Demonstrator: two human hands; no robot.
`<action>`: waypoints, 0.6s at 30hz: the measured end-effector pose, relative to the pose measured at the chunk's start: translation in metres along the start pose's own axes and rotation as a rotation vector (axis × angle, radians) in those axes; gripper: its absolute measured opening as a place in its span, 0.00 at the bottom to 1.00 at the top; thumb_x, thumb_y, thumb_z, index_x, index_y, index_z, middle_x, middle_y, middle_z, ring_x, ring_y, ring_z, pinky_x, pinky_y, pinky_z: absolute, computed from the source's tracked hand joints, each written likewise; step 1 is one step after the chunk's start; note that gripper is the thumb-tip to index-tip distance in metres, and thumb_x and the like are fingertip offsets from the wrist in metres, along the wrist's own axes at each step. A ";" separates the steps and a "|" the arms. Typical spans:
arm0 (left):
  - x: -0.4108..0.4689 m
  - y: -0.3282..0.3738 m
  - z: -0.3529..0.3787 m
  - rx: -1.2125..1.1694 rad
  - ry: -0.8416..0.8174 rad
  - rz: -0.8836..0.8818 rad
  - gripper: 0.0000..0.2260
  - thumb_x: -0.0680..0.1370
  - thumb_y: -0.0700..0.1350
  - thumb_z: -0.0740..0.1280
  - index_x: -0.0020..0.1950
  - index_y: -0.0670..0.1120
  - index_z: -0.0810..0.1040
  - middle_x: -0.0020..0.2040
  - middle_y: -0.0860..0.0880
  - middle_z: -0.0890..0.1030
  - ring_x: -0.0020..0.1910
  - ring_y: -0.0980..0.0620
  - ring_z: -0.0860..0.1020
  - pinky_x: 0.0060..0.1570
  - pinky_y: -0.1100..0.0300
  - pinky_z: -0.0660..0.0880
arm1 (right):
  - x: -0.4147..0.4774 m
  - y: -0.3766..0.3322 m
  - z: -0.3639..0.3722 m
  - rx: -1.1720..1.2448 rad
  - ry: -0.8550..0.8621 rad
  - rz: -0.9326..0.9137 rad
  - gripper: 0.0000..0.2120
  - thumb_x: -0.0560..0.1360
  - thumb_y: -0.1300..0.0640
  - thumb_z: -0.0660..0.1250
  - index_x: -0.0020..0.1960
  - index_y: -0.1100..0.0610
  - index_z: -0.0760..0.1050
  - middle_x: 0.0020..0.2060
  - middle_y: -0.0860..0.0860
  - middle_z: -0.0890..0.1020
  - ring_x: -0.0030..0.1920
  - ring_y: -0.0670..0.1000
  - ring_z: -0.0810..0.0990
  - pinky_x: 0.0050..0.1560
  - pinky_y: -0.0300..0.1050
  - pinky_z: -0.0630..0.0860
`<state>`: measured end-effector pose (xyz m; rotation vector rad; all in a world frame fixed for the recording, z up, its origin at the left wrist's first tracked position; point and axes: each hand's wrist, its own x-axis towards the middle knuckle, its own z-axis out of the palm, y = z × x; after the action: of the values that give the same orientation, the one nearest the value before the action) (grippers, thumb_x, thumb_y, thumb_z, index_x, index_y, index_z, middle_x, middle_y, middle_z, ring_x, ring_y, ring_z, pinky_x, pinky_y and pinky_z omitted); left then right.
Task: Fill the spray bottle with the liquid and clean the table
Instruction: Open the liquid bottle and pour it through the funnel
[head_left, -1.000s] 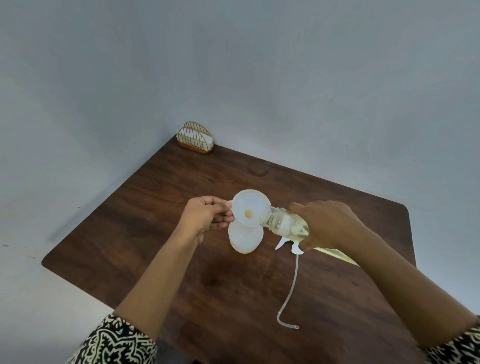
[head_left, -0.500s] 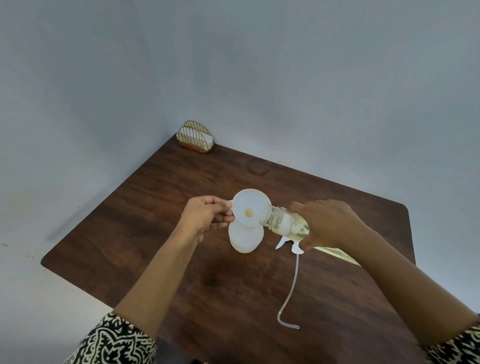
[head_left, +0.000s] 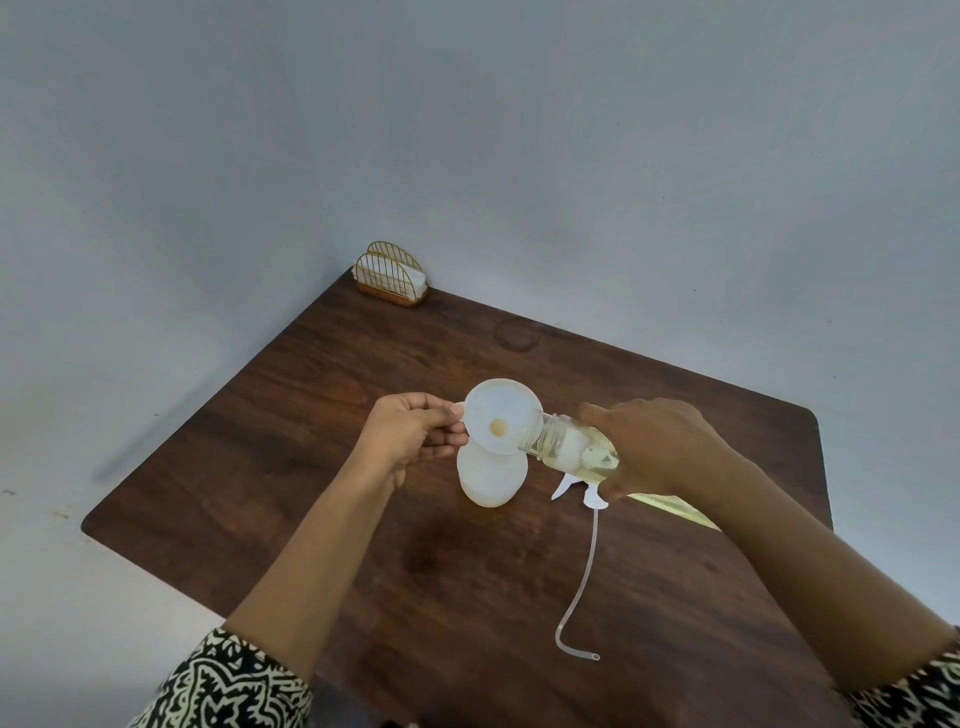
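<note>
The left hand (head_left: 410, 436) pinched the small tab of the funnel (head_left: 501, 415), fingers curled. The right hand (head_left: 660, 447) grasped a clear bottle (head_left: 566, 447) of pale yellow liquid, tipped nearly flat, its mouth at the funnel's rim. The funnel sat atop the white spray bottle (head_left: 491, 478), which stood mid-table (head_left: 311, 415). Just right of it lay the sprayer (head_left: 594, 500), its tube trailing toward the near edge. A wire napkin holder (head_left: 390, 278) stood at the far corner.
</note>
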<state>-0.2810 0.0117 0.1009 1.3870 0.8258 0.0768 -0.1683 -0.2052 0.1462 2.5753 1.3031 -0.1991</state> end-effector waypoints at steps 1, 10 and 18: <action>0.000 0.000 0.000 0.001 0.000 0.000 0.02 0.75 0.39 0.71 0.45 0.41 0.83 0.36 0.46 0.85 0.34 0.53 0.83 0.33 0.62 0.79 | 0.000 0.000 0.000 -0.002 -0.003 0.002 0.30 0.64 0.41 0.72 0.62 0.44 0.65 0.44 0.44 0.80 0.41 0.49 0.75 0.29 0.38 0.57; 0.000 -0.001 -0.001 -0.010 -0.002 -0.001 0.02 0.75 0.39 0.71 0.43 0.41 0.82 0.36 0.45 0.85 0.33 0.53 0.83 0.32 0.62 0.79 | -0.001 -0.001 -0.002 0.002 -0.013 0.001 0.31 0.63 0.40 0.72 0.62 0.44 0.64 0.44 0.44 0.80 0.44 0.50 0.78 0.32 0.40 0.61; 0.000 -0.001 -0.001 -0.007 0.002 -0.005 0.02 0.75 0.39 0.72 0.44 0.41 0.83 0.36 0.45 0.85 0.34 0.53 0.84 0.33 0.62 0.79 | -0.002 -0.003 -0.002 -0.005 -0.010 -0.013 0.30 0.64 0.39 0.72 0.62 0.44 0.64 0.44 0.45 0.80 0.43 0.50 0.77 0.29 0.39 0.58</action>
<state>-0.2822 0.0116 0.1000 1.3785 0.8302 0.0770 -0.1713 -0.2043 0.1483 2.5598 1.3154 -0.2104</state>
